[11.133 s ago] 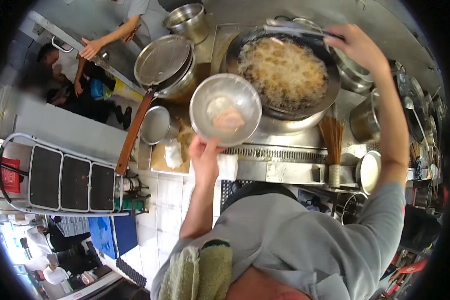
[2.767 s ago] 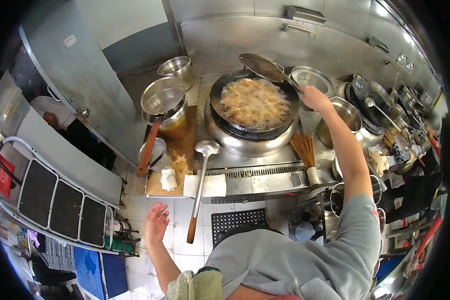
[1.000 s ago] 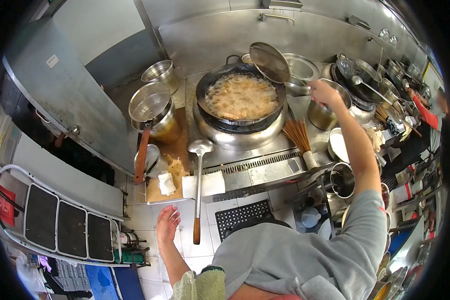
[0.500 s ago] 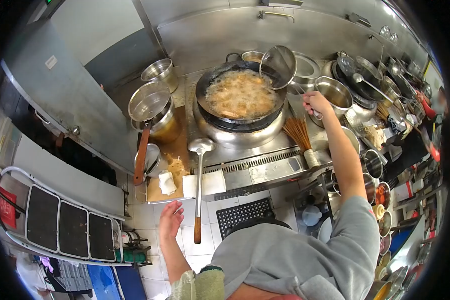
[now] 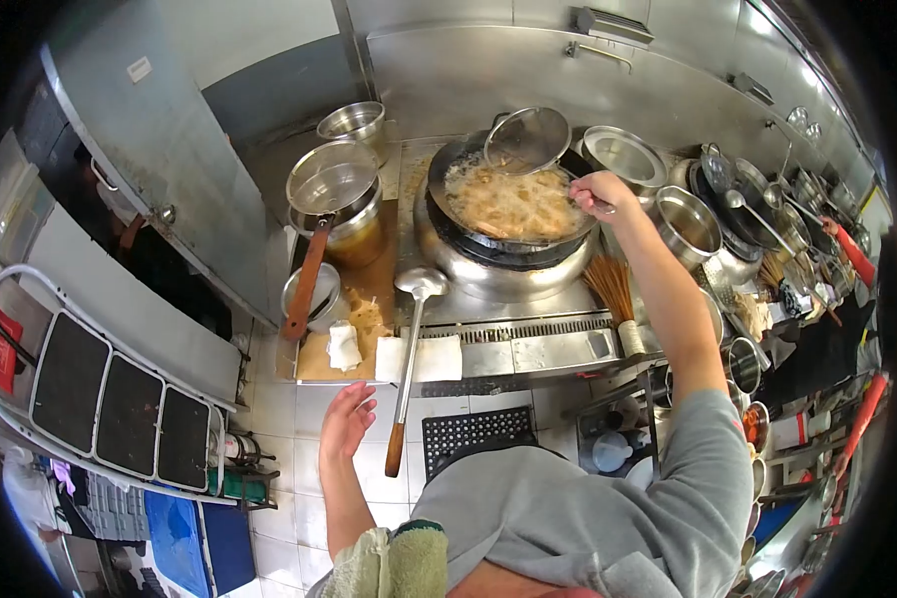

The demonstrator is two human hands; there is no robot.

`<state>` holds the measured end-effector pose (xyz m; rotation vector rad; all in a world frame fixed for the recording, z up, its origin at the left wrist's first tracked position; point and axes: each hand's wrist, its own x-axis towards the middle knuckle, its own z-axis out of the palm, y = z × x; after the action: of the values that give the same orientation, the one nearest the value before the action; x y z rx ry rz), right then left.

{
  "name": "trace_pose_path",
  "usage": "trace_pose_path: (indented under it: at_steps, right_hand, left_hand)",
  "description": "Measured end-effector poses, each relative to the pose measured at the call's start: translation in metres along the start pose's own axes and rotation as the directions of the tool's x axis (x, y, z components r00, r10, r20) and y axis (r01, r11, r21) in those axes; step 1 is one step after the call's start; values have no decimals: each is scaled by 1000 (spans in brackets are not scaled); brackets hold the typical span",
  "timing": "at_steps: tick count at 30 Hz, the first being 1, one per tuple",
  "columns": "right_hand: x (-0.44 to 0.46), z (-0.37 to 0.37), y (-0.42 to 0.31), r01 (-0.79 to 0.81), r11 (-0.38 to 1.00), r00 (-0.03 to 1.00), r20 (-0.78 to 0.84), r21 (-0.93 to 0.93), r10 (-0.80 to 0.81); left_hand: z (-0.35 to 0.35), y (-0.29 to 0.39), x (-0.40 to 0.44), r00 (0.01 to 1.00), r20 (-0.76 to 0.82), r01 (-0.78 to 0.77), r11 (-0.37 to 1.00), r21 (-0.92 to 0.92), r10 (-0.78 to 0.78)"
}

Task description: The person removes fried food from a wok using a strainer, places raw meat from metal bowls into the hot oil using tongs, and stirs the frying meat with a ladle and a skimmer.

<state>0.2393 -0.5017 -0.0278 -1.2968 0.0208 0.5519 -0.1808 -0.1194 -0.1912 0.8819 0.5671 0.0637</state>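
Note:
My right hand (image 5: 598, 193) is closed round the handle of a mesh strainer (image 5: 527, 141), whose round head is tilted above the back of the black wok (image 5: 448, 174). Pale golden pieces of food (image 5: 516, 204) bubble in oil there. My left hand (image 5: 347, 419) hangs in front of the counter with its fingers apart, holding nothing. Close to it, a ladle (image 5: 422, 284) with a wooden handle end lies across the counter edge and a folded white cloth (image 5: 441, 359). A bamboo brush (image 5: 611, 289) stands to the right of the wok.
On the left, a second strainer (image 5: 335, 179) rests on a metal pot (image 5: 364, 239). A pot (image 5: 688, 227) and a round lidded pan (image 5: 623, 157) stand right of the wok. Farther right are woks and a person's red sleeve (image 5: 860, 264). A folding step ladder (image 5: 120, 406) is at the left.
The strainer has moved left over the wok along with my right hand. My left hand stays low and open. The camera view has shifted, and the ladle still lies across the counter edge.

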Motion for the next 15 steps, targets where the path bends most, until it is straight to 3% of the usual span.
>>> trace_pose_path:
  at_steps: [2,6,11,15]
  right_hand:
    - [5,27,3,-90,993,995,-46,-75,87]
    - [13,62,20,-97,980,993,-86,-173,83]
    - [2,80,37,-125,962,991,6,-244,131]
    - [-31,89,43,-186,956,973,96,-227,212]
  left_hand:
    - [-12,0,2,1000,7,-3,1000,-2,3]
    - [-31,-2,-5,1000,5,-15,998,-69,15]
    - [-51,-2,-15,997,-71,6,992,-124,-15]
    - [-49,10,-23,999,-5,38,990,-138,-40]
